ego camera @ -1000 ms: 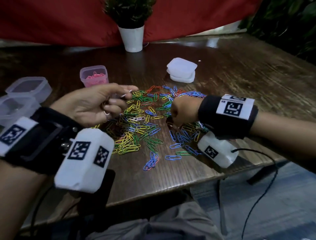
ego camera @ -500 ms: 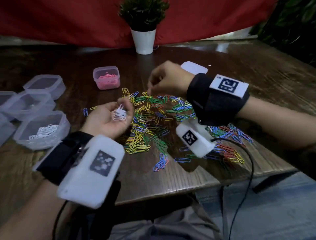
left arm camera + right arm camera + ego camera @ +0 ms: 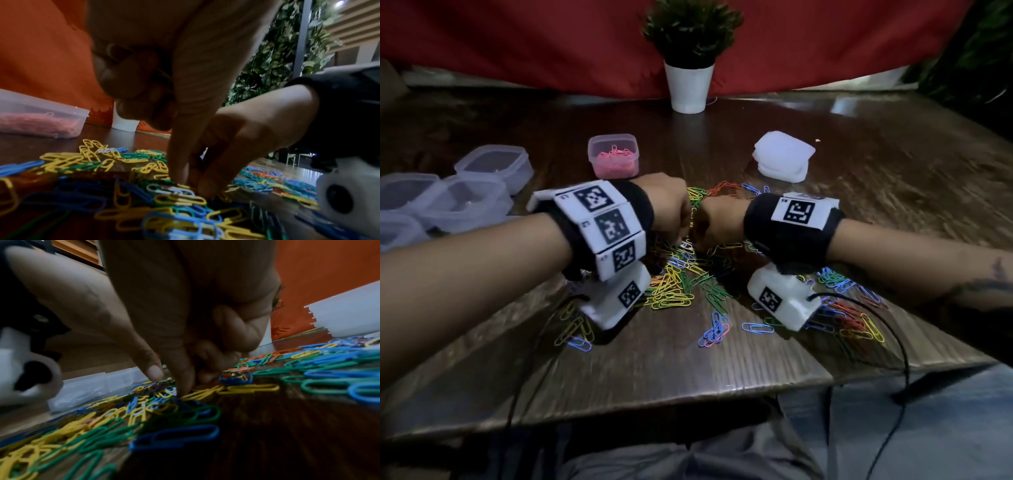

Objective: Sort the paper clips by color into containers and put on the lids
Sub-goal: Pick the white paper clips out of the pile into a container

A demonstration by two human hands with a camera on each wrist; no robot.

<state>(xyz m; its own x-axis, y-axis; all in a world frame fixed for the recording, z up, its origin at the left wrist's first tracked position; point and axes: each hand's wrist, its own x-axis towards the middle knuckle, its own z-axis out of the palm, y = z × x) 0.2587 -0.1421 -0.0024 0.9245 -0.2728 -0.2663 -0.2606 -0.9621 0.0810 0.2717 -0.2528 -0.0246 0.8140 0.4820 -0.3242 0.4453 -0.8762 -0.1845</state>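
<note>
A pile of mixed paper clips (image 3: 678, 291), yellow, green, blue, orange and white, lies mid-table. Both hands meet, knuckles up, over its middle. My left hand (image 3: 671, 209) has its outer fingers curled into the palm, apparently over the white clips it carried, while one finger (image 3: 177, 168) points down into the pile. My right hand (image 3: 717, 222) reaches its thumb and forefinger (image 3: 184, 386) down beside a white clip (image 3: 170, 190), pinching at it, with the other fingers curled. A pink-filled container (image 3: 613, 156) stands behind the hands.
Several clear containers (image 3: 464, 202) sit at the left edge. A stack of white lids (image 3: 782, 156) lies back right, and a potted plant (image 3: 688, 87) stands at the far edge. More clips (image 3: 852, 322) are spread near the front right corner, with cables hanging over the front edge.
The left hand, which held white clips in its upturned palm, has turned palm down and moved right into the pile. The right hand came back from the far side to meet it.
</note>
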